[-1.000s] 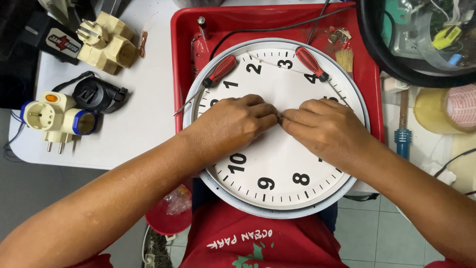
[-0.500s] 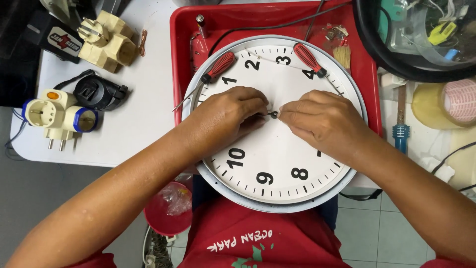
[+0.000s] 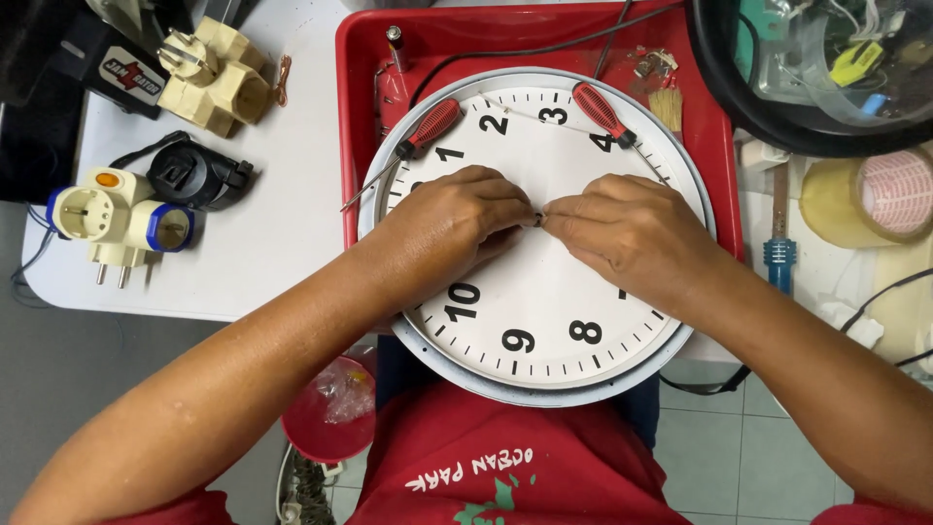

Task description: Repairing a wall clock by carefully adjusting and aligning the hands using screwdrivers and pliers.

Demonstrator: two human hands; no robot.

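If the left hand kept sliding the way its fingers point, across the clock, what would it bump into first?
The left hand points right, toward the clock face's centre. Its fingertips already seem to meet those of the right hand, so it would most likely press into that hand first, though exact contact is hard to tell.

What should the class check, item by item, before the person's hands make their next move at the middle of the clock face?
1. Both hands meet at the centre: left hand and right hand touch fingertip to fingertip. Ok.
2. Clock supported: it lies partly on the red tray, its lower edge overhanging toward the person. Not ok.
3. Face free of tools: two red-handled screwdrivers, left screwdriver and right screwdriver, rest on it. Not ok.
4. The small part pinched between the fingertips: hidden. Cannot tell.
5. Clock hands fitted: covered. Cannot tell.
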